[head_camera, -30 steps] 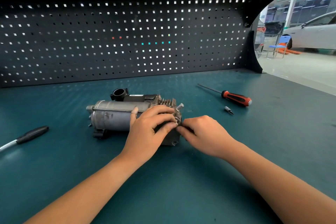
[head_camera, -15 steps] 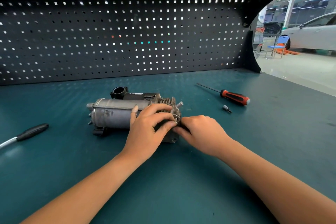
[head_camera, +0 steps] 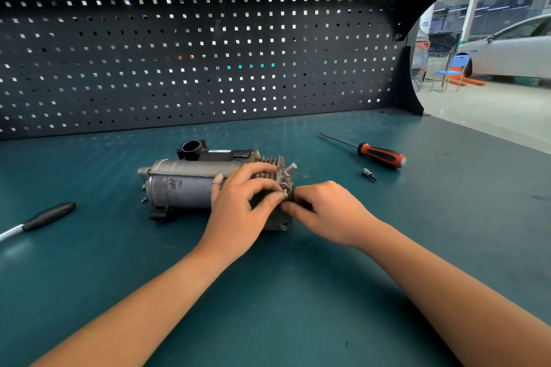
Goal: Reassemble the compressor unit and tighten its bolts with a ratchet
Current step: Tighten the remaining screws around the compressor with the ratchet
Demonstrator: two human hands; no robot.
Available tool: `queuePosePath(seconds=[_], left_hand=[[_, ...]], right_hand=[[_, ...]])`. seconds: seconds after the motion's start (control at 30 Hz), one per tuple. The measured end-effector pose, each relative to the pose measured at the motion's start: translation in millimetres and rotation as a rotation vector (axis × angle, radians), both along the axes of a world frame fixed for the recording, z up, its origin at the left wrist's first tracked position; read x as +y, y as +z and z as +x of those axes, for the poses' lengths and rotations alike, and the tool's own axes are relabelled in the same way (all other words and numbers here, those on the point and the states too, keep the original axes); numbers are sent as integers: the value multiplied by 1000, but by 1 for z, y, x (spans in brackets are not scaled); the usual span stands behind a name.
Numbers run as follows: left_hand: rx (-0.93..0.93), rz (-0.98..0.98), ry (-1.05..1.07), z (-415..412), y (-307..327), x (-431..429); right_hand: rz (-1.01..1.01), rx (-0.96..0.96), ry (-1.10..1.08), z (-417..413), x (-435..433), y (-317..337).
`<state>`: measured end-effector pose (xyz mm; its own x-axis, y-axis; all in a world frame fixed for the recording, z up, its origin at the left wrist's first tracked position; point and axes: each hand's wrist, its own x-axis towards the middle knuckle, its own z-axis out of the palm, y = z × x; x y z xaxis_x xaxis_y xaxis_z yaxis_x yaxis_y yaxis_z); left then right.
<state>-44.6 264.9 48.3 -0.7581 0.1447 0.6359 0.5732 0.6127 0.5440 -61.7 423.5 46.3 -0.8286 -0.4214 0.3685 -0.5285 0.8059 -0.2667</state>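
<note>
At the middle of the bench [head_camera: 432, 247], the compressor unit [head_camera: 185, 188] lies on its side. Its long axis runs from 9 to 3 o'clock, with the smooth cylinder end toward 9 and the finned head toward 3. The left hand [head_camera: 238, 214] curls its fingers [head_camera: 262, 171] over the fins, gripping the unit. At the 3 o'clock end, the right hand [head_camera: 331, 211] pinches a bolt [head_camera: 285, 188] with bent fingers [head_camera: 293, 208]. A black-handled tool [head_camera: 49, 215] lies toward 9 o'clock. A red-and-black screwdriver [head_camera: 380, 155] lies toward 2 o'clock, with a small bit [head_camera: 369, 173] near it.

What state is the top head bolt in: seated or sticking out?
Sticking out: the top bolt juts at a tilt from the compressor, shank exposed beside the fins.
</note>
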Motion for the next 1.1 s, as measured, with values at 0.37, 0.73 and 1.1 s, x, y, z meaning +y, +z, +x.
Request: queuePosePath(seconds=[0.37, 0.73, 1.1], left_hand=[[-83, -8, 65, -2, 4, 7], [62, -187, 167, -5, -1, 0], [311, -447, 206, -5, 0, -2]], right_hand=[[-4, -42, 2, 0, 0, -1], [-87, -29, -79, -3, 3, 0], [-352, 37, 18, -6, 9, -1]])
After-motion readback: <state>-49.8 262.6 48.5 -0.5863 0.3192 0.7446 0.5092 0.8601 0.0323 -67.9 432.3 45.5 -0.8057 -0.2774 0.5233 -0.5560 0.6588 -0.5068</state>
